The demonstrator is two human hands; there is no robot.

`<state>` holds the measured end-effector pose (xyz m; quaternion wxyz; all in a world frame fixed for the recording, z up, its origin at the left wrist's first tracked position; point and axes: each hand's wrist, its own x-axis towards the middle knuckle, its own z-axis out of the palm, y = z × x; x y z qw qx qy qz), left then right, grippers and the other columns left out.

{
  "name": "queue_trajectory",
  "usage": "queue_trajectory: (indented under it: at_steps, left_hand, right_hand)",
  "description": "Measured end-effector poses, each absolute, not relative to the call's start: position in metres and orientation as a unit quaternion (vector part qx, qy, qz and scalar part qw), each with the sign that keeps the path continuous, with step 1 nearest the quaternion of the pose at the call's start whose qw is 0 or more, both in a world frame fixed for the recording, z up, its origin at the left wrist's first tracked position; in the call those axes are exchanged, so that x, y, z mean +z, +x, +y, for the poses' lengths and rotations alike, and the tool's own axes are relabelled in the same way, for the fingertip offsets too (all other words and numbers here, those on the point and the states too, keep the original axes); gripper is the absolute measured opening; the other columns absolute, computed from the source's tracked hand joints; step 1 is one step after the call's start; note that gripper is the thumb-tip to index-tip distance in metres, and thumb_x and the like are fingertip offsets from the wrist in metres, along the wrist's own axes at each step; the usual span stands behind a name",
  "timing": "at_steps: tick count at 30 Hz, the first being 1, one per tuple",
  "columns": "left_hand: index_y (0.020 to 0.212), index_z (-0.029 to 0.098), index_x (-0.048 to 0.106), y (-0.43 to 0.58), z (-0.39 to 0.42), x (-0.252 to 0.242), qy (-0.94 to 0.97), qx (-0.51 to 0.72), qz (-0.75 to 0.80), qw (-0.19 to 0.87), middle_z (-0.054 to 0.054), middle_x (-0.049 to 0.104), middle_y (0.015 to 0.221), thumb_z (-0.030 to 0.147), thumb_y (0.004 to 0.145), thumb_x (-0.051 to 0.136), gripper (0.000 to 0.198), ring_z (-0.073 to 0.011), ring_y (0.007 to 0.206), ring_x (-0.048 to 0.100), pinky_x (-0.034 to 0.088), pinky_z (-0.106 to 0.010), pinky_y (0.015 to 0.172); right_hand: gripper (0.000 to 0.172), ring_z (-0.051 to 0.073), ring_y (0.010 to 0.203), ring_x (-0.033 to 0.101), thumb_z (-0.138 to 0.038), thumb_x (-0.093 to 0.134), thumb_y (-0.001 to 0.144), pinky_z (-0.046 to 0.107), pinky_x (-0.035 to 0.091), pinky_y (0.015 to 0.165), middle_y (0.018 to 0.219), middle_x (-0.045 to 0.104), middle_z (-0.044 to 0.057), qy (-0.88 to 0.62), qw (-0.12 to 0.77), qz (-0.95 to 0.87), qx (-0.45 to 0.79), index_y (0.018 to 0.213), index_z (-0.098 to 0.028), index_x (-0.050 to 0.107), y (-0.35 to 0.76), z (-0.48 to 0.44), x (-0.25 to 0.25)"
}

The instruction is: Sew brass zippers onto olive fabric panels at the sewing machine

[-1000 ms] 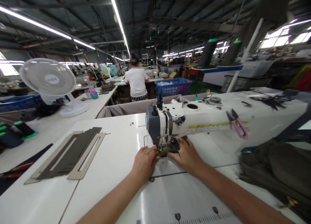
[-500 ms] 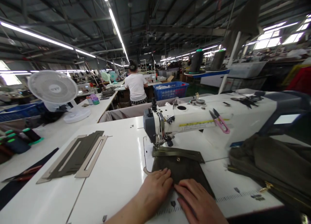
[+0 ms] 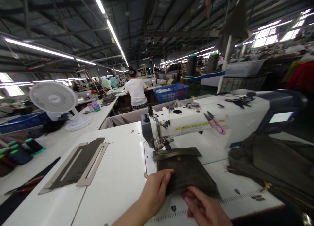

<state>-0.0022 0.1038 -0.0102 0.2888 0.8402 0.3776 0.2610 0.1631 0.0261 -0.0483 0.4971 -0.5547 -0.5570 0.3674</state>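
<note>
A dark olive fabric piece [image 3: 187, 173] with a small brass ring lies on the sewing machine's white bed. Along its far edge runs a flat olive strap [image 3: 179, 153], its left end beneath the machine's needle area [image 3: 158, 149]. My left hand [image 3: 154, 188] is closed on the fabric's left side, thumb and fingers together. At the near edge, my right hand [image 3: 206, 206] has curled, slightly blurred fingers gripping the cloth, which rises a little there. The fingertips under the cloth are hidden.
The white sewing machine [image 3: 211, 114] carries pink-handled snips [image 3: 216, 124]. Flat olive pieces and beige frames [image 3: 94, 167] lie to the left. A bundled olive garment [image 3: 270, 164] sits at right. A white fan [image 3: 54, 96] stands back left; a person in white [image 3: 136, 90] sits beyond.
Both hands have gone from lying flat on the fabric to gripping its left side and near edge. The near edge has lifted and bent. The view has shifted slightly.
</note>
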Motion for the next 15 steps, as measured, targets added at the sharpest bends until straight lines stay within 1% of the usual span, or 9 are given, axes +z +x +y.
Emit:
queue_trajectory:
  at_steps: [2, 3, 4, 7, 9, 10, 12, 13, 15]
  left_hand:
    - [0.126, 0.019, 0.047, -0.008, 0.108, -0.016, 0.901, 0.208, 0.292, 0.245, -0.009, 0.047, 0.132, 0.027, 0.085, 0.049, 0.042, -0.0239, 0.123, 0.040, 0.030, -0.043, 0.104]
    - [0.128, 0.019, 0.044, -0.011, 0.111, -0.019, 0.920, 0.185, 0.262, 0.224, -0.009, 0.042, 0.135, 0.024, 0.082, 0.053, 0.048, -0.0248, 0.127, 0.035, 0.026, -0.045, 0.107]
    - [0.129, 0.018, 0.043, -0.012, 0.114, -0.022, 0.929, 0.172, 0.247, 0.213, -0.009, 0.041, 0.136, 0.022, 0.080, 0.054, 0.050, -0.0246, 0.127, 0.034, 0.025, -0.045, 0.107]
    - [0.121, 0.017, 0.051, -0.010, 0.120, -0.024, 0.922, 0.186, 0.258, 0.220, -0.009, 0.051, 0.128, 0.020, 0.082, 0.051, 0.039, -0.0224, 0.123, 0.041, 0.031, -0.041, 0.105]
    - [0.112, 0.018, 0.058, -0.007, 0.121, -0.021, 0.901, 0.218, 0.280, 0.248, -0.008, 0.058, 0.120, 0.023, 0.086, 0.045, 0.029, -0.0216, 0.119, 0.047, 0.034, -0.041, 0.103]
    - [0.107, 0.018, 0.060, -0.005, 0.120, -0.019, 0.884, 0.237, 0.300, 0.270, -0.007, 0.061, 0.115, 0.025, 0.089, 0.040, 0.027, -0.0209, 0.115, 0.050, 0.036, -0.040, 0.102]
    - [0.098, 0.019, 0.063, -0.004, 0.117, -0.016, 0.840, 0.268, 0.349, 0.317, -0.006, 0.066, 0.104, 0.027, 0.094, 0.029, 0.035, -0.0192, 0.105, 0.058, 0.043, -0.038, 0.095]
    - [0.099, 0.019, 0.062, -0.005, 0.116, -0.015, 0.827, 0.272, 0.363, 0.333, -0.006, 0.067, 0.102, 0.029, 0.094, 0.028, 0.036, -0.0188, 0.101, 0.060, 0.046, -0.037, 0.092]
    - [0.114, 0.018, 0.055, -0.007, 0.113, -0.016, 0.839, 0.261, 0.349, 0.325, -0.009, 0.062, 0.112, 0.036, 0.089, 0.041, 0.034, -0.0218, 0.104, 0.058, 0.047, -0.038, 0.090]
  right_hand:
    - [0.049, 0.019, 0.061, 0.064, -0.058, 0.052, 0.075, 0.027, 0.051, 0.049, 0.075, 0.066, 0.008, -0.543, 0.509, -0.419, 0.521, 0.098, -0.015, 0.060, 0.153, 0.033, -0.048]
    - [0.055, 0.022, 0.067, 0.065, -0.061, 0.055, 0.071, 0.029, 0.052, 0.052, 0.081, 0.066, 0.010, -0.524, 0.524, -0.358, 0.568, 0.099, -0.014, 0.059, 0.150, 0.036, -0.048]
    - [0.060, 0.024, 0.074, 0.065, -0.062, 0.061, 0.065, 0.031, 0.053, 0.058, 0.089, 0.065, 0.012, -0.501, 0.543, -0.312, 0.597, 0.101, -0.013, 0.059, 0.148, 0.039, -0.048]
    - [0.067, 0.027, 0.085, 0.064, -0.056, 0.072, 0.056, 0.038, 0.052, 0.073, 0.098, 0.064, 0.013, -0.443, 0.576, -0.255, 0.638, 0.105, -0.014, 0.057, 0.149, 0.044, -0.049]
    - [0.060, 0.027, 0.087, 0.064, -0.052, 0.074, 0.057, 0.039, 0.051, 0.076, 0.099, 0.064, 0.013, -0.414, 0.577, -0.243, 0.661, 0.100, -0.014, 0.058, 0.151, 0.045, -0.051]
    - [0.057, 0.027, 0.087, 0.064, -0.051, 0.074, 0.057, 0.039, 0.051, 0.077, 0.098, 0.065, 0.013, -0.405, 0.573, -0.229, 0.675, 0.096, -0.013, 0.058, 0.151, 0.046, -0.052]
    - [0.052, 0.027, 0.085, 0.065, -0.050, 0.075, 0.056, 0.039, 0.051, 0.076, 0.093, 0.066, 0.013, -0.397, 0.559, -0.194, 0.702, 0.089, -0.013, 0.059, 0.149, 0.047, -0.053]
    - [0.051, 0.027, 0.083, 0.065, -0.050, 0.075, 0.056, 0.038, 0.051, 0.076, 0.091, 0.067, 0.013, -0.396, 0.556, -0.182, 0.708, 0.088, -0.013, 0.059, 0.148, 0.049, -0.052]
    - [0.051, 0.025, 0.081, 0.065, -0.049, 0.074, 0.058, 0.038, 0.051, 0.074, 0.090, 0.067, 0.011, -0.390, 0.561, -0.189, 0.705, 0.091, -0.013, 0.059, 0.145, 0.053, -0.049]
